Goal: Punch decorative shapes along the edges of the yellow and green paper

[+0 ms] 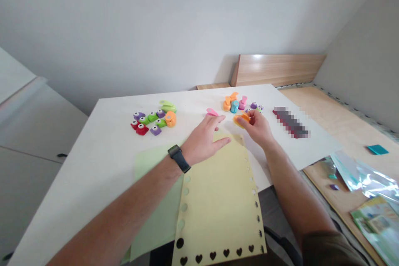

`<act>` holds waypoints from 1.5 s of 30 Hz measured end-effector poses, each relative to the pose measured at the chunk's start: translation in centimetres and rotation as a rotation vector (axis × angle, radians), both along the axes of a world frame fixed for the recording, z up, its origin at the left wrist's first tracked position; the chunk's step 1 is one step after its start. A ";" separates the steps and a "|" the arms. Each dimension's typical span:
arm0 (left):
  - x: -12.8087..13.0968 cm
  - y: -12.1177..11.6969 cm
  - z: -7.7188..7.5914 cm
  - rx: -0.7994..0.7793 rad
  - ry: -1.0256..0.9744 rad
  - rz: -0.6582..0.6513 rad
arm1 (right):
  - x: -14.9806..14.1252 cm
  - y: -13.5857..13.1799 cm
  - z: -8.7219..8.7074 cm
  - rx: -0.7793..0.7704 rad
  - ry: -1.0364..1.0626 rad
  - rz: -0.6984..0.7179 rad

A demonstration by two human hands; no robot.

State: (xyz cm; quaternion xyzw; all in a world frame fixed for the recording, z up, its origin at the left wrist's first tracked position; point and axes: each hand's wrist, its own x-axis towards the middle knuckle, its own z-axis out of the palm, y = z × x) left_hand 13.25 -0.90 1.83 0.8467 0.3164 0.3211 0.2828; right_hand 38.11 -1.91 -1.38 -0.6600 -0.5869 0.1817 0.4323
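Sheet (222,199): yellow, long sides running away, heart holes along near edge, round holes down left edge, small jagged holes down right; dark showing through nearest ones. Orange punch (237,121): held just beyond sheet's far right corner, partly covered. Pink punch (212,112): beyond sheet's far edge, partly hidden.

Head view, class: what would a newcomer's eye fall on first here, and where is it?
Probably the pale yellow sheet, lying front and centre with heart-shaped holes along its near edge. Near its far end, the right hand holds an orange punch. Farther left on the white table, a cluster of colourful punches stands out.
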 end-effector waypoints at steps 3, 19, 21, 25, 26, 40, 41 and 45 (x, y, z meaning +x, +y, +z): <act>-0.5 -0.4 0.9 0.009 0.027 0.022 | 2.8 0.3 -0.7 0.024 -0.361 -0.320; -8.3 -1.1 -2.2 -0.056 0.292 0.249 | 8.3 2.4 -2.5 -0.168 -0.564 -0.409; -8.3 -1.4 -2.7 -0.074 0.278 0.249 | 8.4 2.9 -2.6 -0.171 -0.570 -0.399; -8.0 -1.7 -3.5 -0.072 0.267 0.249 | 8.9 4.3 -2.5 -0.213 -0.622 -0.382; -8.0 -1.8 -3.7 -0.065 0.267 0.255 | 9.0 4.7 -2.5 -0.221 -0.633 -0.380; -8.2 -1.9 -4.5 -0.044 0.234 0.237 | 6.3 5.1 -2.6 0.062 -0.596 -0.287; -8.2 -1.9 -4.5 -0.042 0.234 0.237 | 6.2 5.2 -2.4 0.056 -0.611 -0.255; -8.2 -2.0 -4.5 -0.044 0.228 0.236 | 5.9 6.3 -2.1 -0.011 -0.660 -0.239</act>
